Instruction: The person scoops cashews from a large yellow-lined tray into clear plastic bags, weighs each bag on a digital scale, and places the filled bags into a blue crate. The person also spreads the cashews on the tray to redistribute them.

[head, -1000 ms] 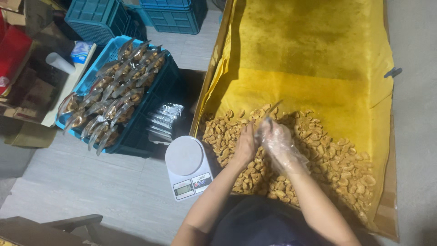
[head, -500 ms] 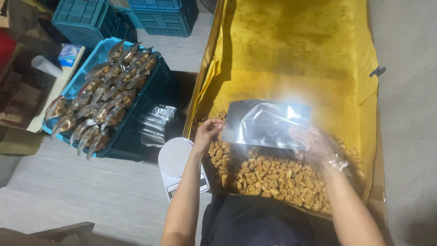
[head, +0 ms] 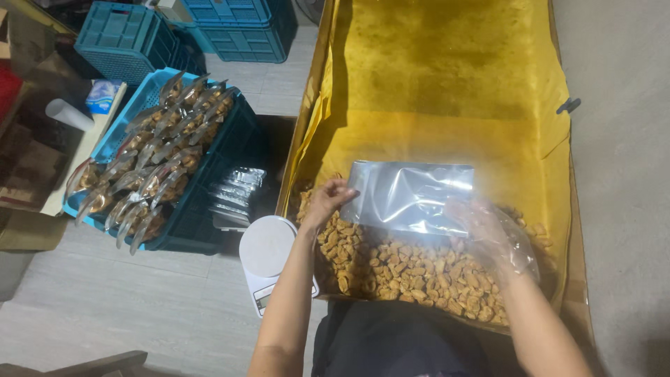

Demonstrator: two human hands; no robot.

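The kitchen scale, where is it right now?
In the head view, the white kitchen scale sits on the floor at lower centre, just left of the left hand, between the blue crate of filled pouches and the yellow-lined box.

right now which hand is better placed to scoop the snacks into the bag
Probably the right hand: it wears a clear plastic glove and sits just above the snack pieces, while the bare left hand pinches the silver bag edge.

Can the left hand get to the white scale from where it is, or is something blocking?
Probably yes. The left hand grips the silver pouch edge, and the white scale sits just below-left beside the forearm with nothing between. It would have to let go of the pouch first.
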